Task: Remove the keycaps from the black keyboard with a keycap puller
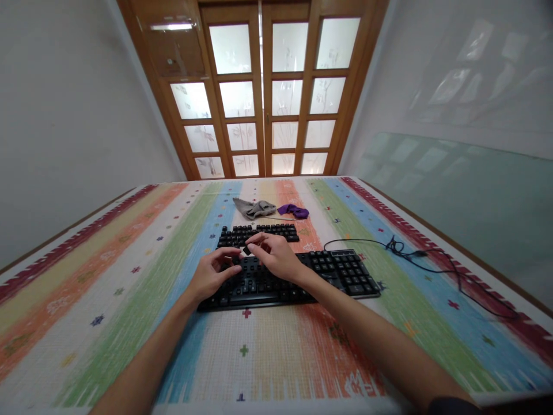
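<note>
Keyboard is lying beneath the right grip, which is pinching a small dark piece in apparent keycap work beside the left grip, its hold unclear, with careful placement likely called for next.

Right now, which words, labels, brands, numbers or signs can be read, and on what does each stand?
No text can be read.
Black keyboard: any key markings are too small and blurred.
Separate keycaps behind it: any markings are too small.
Tablecloth: decorative motifs, no legible words.
</note>
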Demonstrator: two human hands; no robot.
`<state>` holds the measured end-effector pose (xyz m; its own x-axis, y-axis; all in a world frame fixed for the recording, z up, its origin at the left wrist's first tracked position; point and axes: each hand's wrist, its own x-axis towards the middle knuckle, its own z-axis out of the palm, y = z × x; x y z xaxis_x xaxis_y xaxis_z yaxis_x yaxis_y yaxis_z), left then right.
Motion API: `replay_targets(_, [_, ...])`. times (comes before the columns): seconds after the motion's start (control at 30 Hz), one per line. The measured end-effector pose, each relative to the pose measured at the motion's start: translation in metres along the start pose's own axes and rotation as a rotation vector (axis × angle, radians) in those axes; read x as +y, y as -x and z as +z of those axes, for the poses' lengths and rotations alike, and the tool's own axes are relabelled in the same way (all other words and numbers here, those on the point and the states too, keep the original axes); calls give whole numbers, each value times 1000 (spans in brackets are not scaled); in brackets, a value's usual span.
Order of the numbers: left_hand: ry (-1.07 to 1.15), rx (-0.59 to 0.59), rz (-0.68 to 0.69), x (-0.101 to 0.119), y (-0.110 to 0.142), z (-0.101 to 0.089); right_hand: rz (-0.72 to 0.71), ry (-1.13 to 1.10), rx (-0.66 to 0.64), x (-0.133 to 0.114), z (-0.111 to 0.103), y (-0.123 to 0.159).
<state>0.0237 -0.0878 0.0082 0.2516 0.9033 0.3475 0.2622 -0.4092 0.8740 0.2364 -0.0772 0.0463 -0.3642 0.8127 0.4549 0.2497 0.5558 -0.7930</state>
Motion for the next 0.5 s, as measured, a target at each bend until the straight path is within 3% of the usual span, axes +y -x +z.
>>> replay_targets(0.5, [-326,107,106,8,3,2,12,0,92,-5,2,1])
